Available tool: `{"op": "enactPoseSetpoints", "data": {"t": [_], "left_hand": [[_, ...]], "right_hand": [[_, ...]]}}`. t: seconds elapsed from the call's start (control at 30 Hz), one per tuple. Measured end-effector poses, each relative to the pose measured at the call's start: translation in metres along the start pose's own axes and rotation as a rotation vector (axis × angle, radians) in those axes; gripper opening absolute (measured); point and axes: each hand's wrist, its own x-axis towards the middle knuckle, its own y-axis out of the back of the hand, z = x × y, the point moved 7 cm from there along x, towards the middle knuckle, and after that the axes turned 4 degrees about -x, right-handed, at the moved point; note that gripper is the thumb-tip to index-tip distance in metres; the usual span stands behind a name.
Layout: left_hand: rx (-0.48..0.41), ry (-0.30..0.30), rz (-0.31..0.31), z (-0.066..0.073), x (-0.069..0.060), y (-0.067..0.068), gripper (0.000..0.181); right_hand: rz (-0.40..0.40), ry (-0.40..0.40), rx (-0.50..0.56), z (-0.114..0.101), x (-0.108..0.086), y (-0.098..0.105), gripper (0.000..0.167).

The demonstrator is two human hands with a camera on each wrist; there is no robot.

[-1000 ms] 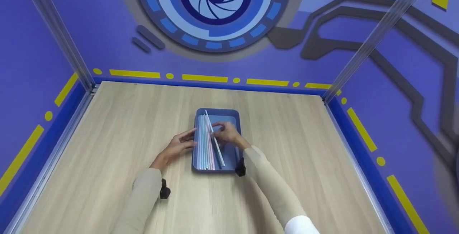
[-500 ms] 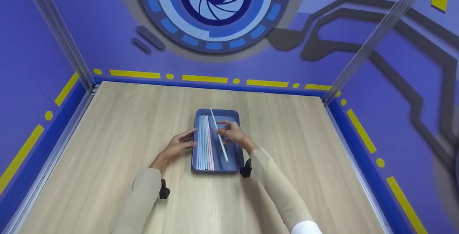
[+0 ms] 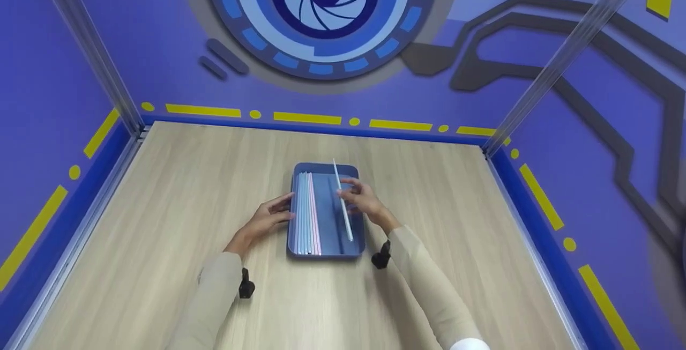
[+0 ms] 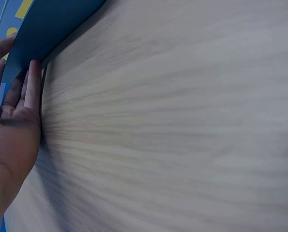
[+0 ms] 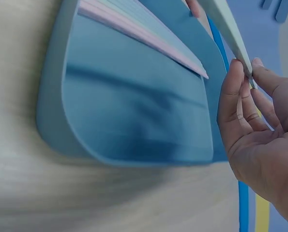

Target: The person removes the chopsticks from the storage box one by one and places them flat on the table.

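My right hand (image 3: 365,201) pinches a pale straw (image 3: 347,221) between thumb and fingertips, above the right part of a blue-grey tray (image 3: 327,257). The straw tilts, its far end reaching past the tray's far rim. Seen from the right wrist, the straw (image 5: 227,29) looks pale green and clear of the tray floor. Blue, white and pink straws (image 3: 306,216) lie side by side along the tray's left side. Against the outside of that left wall rests my left hand (image 3: 262,220), fingers extended; in the left wrist view the fingertips touch the tray wall (image 4: 52,29).
The tray stands on a light wooden table (image 3: 225,162). Purple-blue panels (image 3: 429,92) with yellow dashes enclose the back and sides, with metal posts (image 3: 102,66) at the corners. A black wrist camera (image 3: 381,256) hangs beside the right sleeve.
My right hand has moved rightward with the straw, away from the row and up off the tray floor. The left hand has stayed at the tray's left wall.
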Motion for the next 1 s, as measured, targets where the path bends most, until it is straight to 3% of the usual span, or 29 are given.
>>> {"op": "enactPoseSetpoints", "data": {"t": [0.53,1.0], "left_hand": [[-0.004,0.015,-0.005,0.0,0.0,-0.001,0.07],[0.08,0.003,0.021,0.001,0.0,0.003,0.067]], "right_hand": [[0.152,-0.008,-0.043,0.016,-0.019,0.054,0.05],[0.222,-0.052,-0.112,0.046,-0.022,0.071,0.046]]}}
